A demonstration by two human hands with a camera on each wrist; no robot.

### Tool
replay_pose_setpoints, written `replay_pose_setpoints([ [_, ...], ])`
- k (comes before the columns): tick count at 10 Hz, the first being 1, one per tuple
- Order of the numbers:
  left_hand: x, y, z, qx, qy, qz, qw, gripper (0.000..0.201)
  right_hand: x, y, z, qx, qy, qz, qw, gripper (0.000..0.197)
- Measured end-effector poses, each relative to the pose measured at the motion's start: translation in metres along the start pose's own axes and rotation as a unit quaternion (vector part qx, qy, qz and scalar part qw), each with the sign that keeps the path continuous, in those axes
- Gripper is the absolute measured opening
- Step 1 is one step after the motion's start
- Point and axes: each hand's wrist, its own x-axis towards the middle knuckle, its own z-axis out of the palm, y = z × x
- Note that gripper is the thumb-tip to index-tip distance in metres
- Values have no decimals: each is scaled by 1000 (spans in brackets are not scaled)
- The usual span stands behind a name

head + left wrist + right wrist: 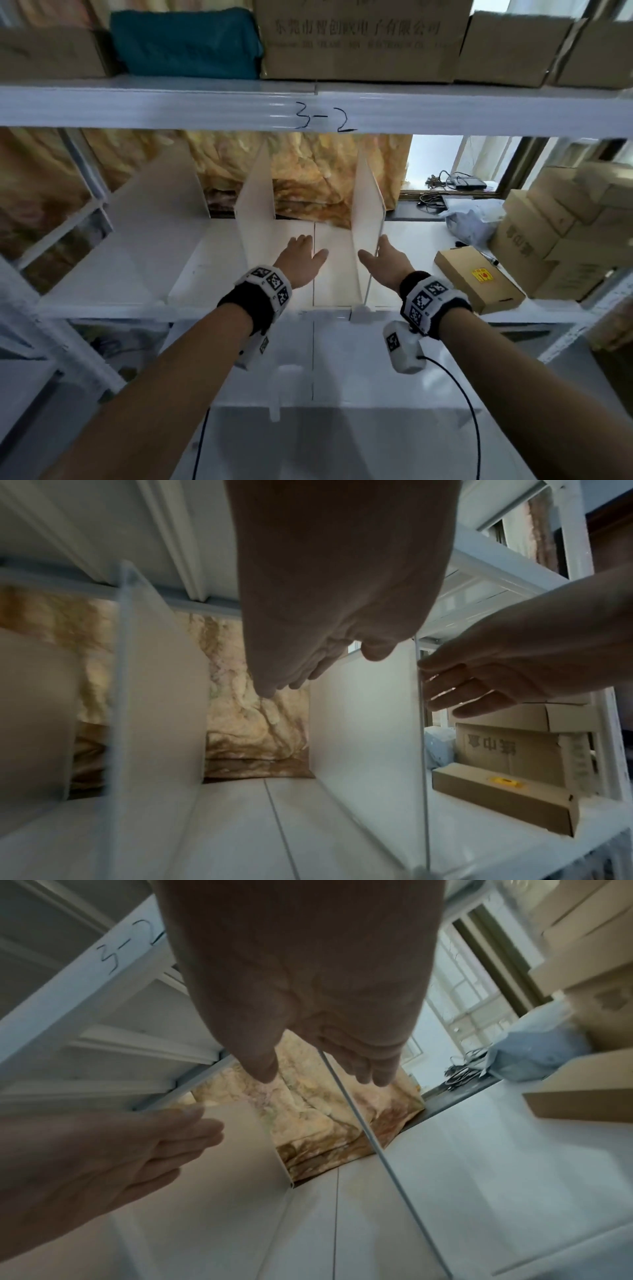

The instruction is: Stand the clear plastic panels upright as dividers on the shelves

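Right hand (385, 262) straddles the right panel's (368, 219) near edge, fingers straight, steadying it; left hand (301, 257) hovers open, holding nothing. Next, probably let go gently.

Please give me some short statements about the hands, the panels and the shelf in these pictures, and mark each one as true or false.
1. Three panels stand upright on the shelf. True: the left panel, the middle panel and the right panel.
2. The right hand is at the front edge of the right panel. True.
3. The left hand grips the middle panel. False: it is open in the bay between the middle and right panels.
4. The shelf beam is marked 5-7. False: it reads 3-2.
5. The flat cardboard box lies left of all panels. False: it lies to their right.
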Motion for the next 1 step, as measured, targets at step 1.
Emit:
replay_pose_setpoints([
  [1, -38, -28, -16, 26, -43, -1, 999, 63, -23, -16, 19, -114, -17, 38, 993, 51],
])
